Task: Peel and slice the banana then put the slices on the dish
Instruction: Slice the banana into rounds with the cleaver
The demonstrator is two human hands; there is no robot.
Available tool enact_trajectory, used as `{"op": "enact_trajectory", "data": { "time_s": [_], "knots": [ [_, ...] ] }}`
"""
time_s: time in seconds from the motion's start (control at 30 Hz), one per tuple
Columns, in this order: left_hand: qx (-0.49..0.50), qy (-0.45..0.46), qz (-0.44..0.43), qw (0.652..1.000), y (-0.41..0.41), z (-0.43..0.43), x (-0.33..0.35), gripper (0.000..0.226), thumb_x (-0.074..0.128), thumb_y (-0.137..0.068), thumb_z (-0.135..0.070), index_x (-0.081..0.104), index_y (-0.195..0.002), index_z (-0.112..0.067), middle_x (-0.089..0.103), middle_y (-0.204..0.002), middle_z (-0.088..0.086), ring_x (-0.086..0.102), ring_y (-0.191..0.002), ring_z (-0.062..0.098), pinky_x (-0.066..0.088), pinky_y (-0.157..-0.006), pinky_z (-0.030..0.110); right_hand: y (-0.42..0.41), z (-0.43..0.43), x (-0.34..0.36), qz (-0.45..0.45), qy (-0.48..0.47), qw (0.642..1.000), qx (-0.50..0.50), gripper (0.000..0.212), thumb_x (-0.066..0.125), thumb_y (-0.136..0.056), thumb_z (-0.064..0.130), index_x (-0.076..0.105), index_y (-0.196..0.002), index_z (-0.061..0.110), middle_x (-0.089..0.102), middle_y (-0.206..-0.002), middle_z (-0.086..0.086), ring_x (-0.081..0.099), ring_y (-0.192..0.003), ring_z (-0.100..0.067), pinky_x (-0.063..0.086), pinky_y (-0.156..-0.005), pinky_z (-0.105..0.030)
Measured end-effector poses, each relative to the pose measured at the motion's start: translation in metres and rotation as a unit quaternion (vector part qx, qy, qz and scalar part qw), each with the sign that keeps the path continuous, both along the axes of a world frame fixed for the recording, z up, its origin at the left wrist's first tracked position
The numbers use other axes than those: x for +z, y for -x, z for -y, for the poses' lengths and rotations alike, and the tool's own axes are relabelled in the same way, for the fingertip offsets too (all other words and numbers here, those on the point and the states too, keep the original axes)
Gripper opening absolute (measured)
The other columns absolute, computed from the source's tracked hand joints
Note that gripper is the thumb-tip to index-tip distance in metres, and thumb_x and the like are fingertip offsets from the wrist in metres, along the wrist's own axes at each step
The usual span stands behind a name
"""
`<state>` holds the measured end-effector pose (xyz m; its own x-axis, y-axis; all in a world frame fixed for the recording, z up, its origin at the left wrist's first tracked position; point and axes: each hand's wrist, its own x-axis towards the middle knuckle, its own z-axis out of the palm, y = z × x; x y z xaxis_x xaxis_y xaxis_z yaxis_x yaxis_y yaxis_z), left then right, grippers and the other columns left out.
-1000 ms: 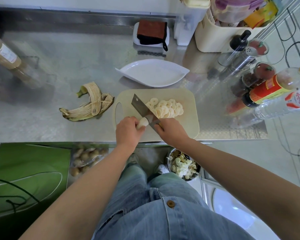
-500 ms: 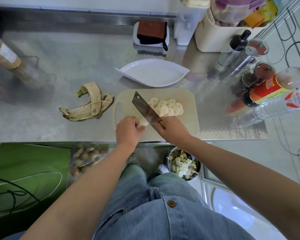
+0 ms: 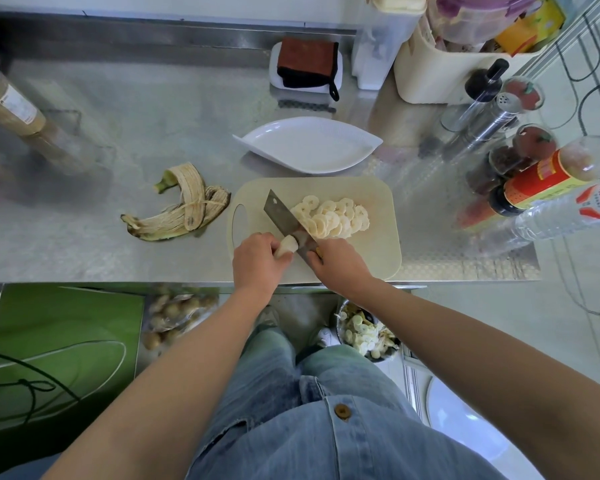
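A short stub of peeled banana [image 3: 287, 244] lies on the beige cutting board [image 3: 371, 251], pinched by my left hand [image 3: 257, 263]. My right hand [image 3: 340, 263] grips the handle of a cleaver [image 3: 284, 218], whose blade rests down against the stub's cut end. A pile of banana slices [image 3: 331, 218] lies on the board just right of the blade. The white leaf-shaped dish [image 3: 307, 144] stands behind the board with nothing on it. The empty banana peel [image 3: 182, 211] lies on the steel counter to the left.
Bottles, spice jars and a shaker [image 3: 534, 174] crowd the counter's right side. A cream bin [image 3: 444, 64] and a sponge on a white holder [image 3: 307, 67] stand at the back. A tall jar [image 3: 11, 105] leans at the far left. A bowl of scraps [image 3: 368, 334] sits below the counter edge.
The cleaver rose off the board half a second ago and has come down again against the banana stub. My left hand kept its hold on the stub.
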<state>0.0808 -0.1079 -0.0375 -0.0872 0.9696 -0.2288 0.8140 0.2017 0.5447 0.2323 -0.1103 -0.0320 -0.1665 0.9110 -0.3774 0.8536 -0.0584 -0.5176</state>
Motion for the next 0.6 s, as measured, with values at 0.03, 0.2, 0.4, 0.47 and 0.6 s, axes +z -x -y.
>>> {"op": "enact_trajectory", "data": {
  "time_s": [0.03,0.2,0.4,0.47,0.6],
  "knots": [
    [-0.001,-0.001,0.0,1.0,0.0,0.0,0.0,0.021,0.075,-0.077,-0.033,0.069,-0.083,-0.014,0.068,-0.079,0.001,0.058,-0.068,0.016,0.039,-0.06,0.026,-0.001,0.0,0.001,0.0,-0.006,1.0,0.006,0.033,0.046,-0.096,0.025,0.035,-0.064,0.023,0.037,-0.057,0.002,0.041,-0.059,-0.024,0.029,-0.056,-0.03],
    [-0.002,-0.001,-0.006,1.0,0.0,0.0,-0.002,0.023,0.075,-0.078,-0.036,0.069,-0.084,-0.014,0.067,-0.08,0.0,0.058,-0.07,0.016,0.039,-0.061,0.026,-0.01,-0.003,0.014,-0.003,-0.052,0.999,0.002,0.042,0.047,-0.096,0.027,0.029,-0.057,0.025,0.035,-0.051,0.003,0.039,-0.053,-0.024,0.028,-0.052,-0.031],
    [-0.001,0.0,-0.008,1.0,0.0,0.0,-0.001,0.022,0.075,-0.078,-0.035,0.069,-0.082,-0.014,0.067,-0.08,0.0,0.056,-0.068,0.015,0.036,-0.061,0.025,-0.014,-0.006,0.019,0.006,-0.039,0.999,0.015,0.037,0.047,-0.096,0.033,0.041,-0.063,0.016,0.041,-0.054,-0.001,0.043,-0.054,-0.025,0.031,-0.051,-0.032],
    [-0.002,-0.002,-0.004,1.0,0.0,0.0,-0.002,0.022,0.075,-0.078,-0.034,0.069,-0.082,-0.014,0.067,-0.08,0.0,0.058,-0.069,0.016,0.039,-0.061,0.026,-0.014,-0.005,0.019,0.012,-0.034,0.999,0.018,0.039,0.046,-0.096,0.031,0.037,-0.061,0.017,0.038,-0.053,-0.001,0.041,-0.052,-0.024,0.028,-0.05,-0.031],
    [0.0,0.0,0.0,1.0,-0.001,0.0,-0.002,0.022,0.075,-0.077,-0.034,0.07,-0.083,-0.014,0.068,-0.079,0.001,0.06,-0.069,0.017,0.039,-0.061,0.026,-0.012,-0.004,0.017,0.013,-0.022,1.0,0.017,0.042,0.044,-0.096,0.027,0.032,-0.056,0.019,0.036,-0.051,-0.001,0.035,-0.047,-0.018,0.024,-0.046,-0.031]
  ]
}}
